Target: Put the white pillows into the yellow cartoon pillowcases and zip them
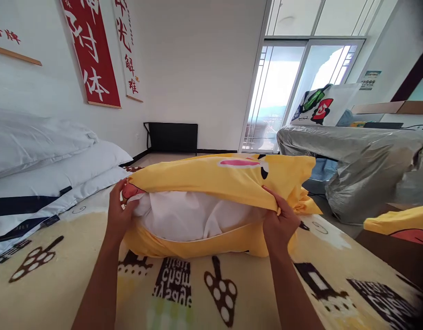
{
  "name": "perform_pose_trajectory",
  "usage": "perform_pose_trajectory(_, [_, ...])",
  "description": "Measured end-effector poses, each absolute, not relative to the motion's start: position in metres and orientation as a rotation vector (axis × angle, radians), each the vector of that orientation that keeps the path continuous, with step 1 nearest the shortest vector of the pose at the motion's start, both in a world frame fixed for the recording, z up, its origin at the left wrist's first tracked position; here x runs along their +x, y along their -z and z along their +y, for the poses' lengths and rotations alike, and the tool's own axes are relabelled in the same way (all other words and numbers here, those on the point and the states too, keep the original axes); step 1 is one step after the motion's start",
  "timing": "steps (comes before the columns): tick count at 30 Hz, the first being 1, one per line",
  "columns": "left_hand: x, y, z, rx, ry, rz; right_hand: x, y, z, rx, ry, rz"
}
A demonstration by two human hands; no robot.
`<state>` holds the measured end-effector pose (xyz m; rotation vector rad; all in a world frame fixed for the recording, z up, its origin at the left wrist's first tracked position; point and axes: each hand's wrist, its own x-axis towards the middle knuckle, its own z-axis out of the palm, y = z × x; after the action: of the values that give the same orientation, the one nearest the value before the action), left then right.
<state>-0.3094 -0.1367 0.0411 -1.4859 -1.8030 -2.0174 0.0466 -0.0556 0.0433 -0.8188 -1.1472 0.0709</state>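
A yellow pillowcase (197, 176) with a printed cartoon face lies on the bed, its long side opening gaping toward me. Inside it shows a white pillow (187, 215). My left hand (120, 208) grips the left end of the opening, fingers bent round the case's edge by a red printed patch. My right hand (280, 217) pinches the upper edge of the opening near its right end, thumb on top. Loose yellow fabric sticks out beyond the right hand. The fingertips of both hands are partly hidden by cloth.
The bed has a cream patterned blanket (184, 316). White pillows (53, 156) are stacked at the left. At the right stand a cardboard box (386, 256) with yellow fabric on it and a plastic-covered sofa (352, 160). A black panel (173, 137) leans near the far wall.
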Motion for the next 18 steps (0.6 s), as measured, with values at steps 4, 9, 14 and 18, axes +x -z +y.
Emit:
perform_pose_trajectory(4, [-0.324,-0.053,-0.155,-1.509,2.127,-2.225,0.048,-0.045,-0.058,-0.817,-0.014,-1.132])
perform_pose_trajectory(9, [-0.314,-0.058,-0.156,-1.517,1.826,-2.487,0.043,-0.050,-0.069,-0.691,-0.151,-0.991])
perform_pose_trajectory(14, [-0.293,-0.046,-0.138,-1.006,1.439,-2.429,0.038,-0.060,-0.086,-0.573,-0.199,-0.863])
perform_pose_trajectory(18, [-0.291,-0.043,-0.142,-0.709,1.757,-1.946,0.039,-0.070,-0.122,-0.498,-0.074,-0.867])
